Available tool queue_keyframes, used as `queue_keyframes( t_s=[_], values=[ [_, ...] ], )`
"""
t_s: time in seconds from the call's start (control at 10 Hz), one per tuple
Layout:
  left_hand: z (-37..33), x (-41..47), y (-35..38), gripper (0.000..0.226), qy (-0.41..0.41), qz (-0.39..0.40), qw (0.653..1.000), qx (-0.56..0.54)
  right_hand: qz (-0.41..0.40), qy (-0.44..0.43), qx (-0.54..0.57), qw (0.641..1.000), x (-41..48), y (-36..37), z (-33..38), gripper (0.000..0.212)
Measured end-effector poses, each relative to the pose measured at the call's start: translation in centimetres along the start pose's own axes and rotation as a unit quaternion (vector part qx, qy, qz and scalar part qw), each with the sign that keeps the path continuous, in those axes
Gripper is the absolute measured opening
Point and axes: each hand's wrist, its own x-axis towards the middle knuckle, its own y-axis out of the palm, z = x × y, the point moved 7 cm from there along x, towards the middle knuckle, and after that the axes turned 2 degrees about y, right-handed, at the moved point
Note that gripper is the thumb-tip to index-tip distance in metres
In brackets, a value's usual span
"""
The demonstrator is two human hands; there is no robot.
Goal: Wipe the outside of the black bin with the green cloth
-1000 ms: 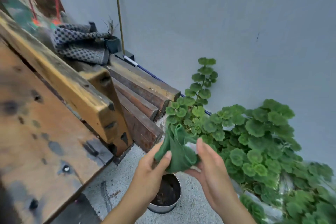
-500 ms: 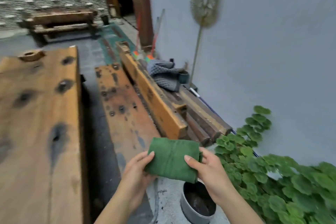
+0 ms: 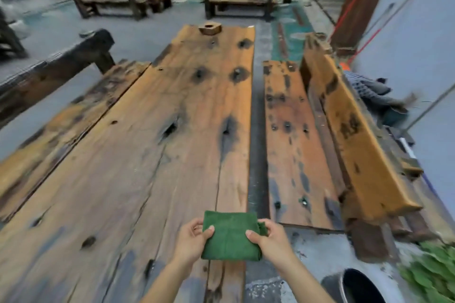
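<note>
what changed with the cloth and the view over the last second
The green cloth, bunched up a second ago, is now folded flat into a neat rectangle. The head swung left, away from the plant and wall, to face the long wooden table; the round pot slid to the lower right corner. Unchanged: the left hand and right hand both still pinch the cloth.

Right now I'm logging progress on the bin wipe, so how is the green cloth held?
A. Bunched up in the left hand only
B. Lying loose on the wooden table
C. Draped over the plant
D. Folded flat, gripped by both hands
D: the green cloth is a flat folded rectangle, with the left hand pinching one edge and the right hand the other.
</note>
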Motion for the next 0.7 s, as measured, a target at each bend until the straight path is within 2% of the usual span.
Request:
queue_keyframes(
  t_s=[0.1,0.3,0.4,0.5,0.7],
  values=[
    [2.9,4.2,-4.4,0.013,-0.02,-0.011,0.998,0.051,-0.005,0.035,-0.039,0.999,3.3,6.1,-2.9,0.016],
    [9.3,10.3,-8.4,0.017,-0.053,0.019,0.975,0.213,-0.033,0.106,-0.13,0.985,6.0,12.0,-8.2,0.018],
    [10.3,12.2,-8.7,0.018,-0.036,0.019,0.946,0.323,-0.073,0.137,-0.18,0.971,6.9,12.5,-8.6,0.014],
    [9.6,13.5,-8.8,0.018,0.021,0.016,0.907,0.42,-0.077,0.137,-0.224,0.962,7.1,12.4,-8.2,0.012],
    [6.8,12.9,-6.4,0.031,0.092,0.06,0.807,0.58,-0.14,0.153,-0.243,0.947,5.5,7.2,-7.3,0.029]
  ],
)
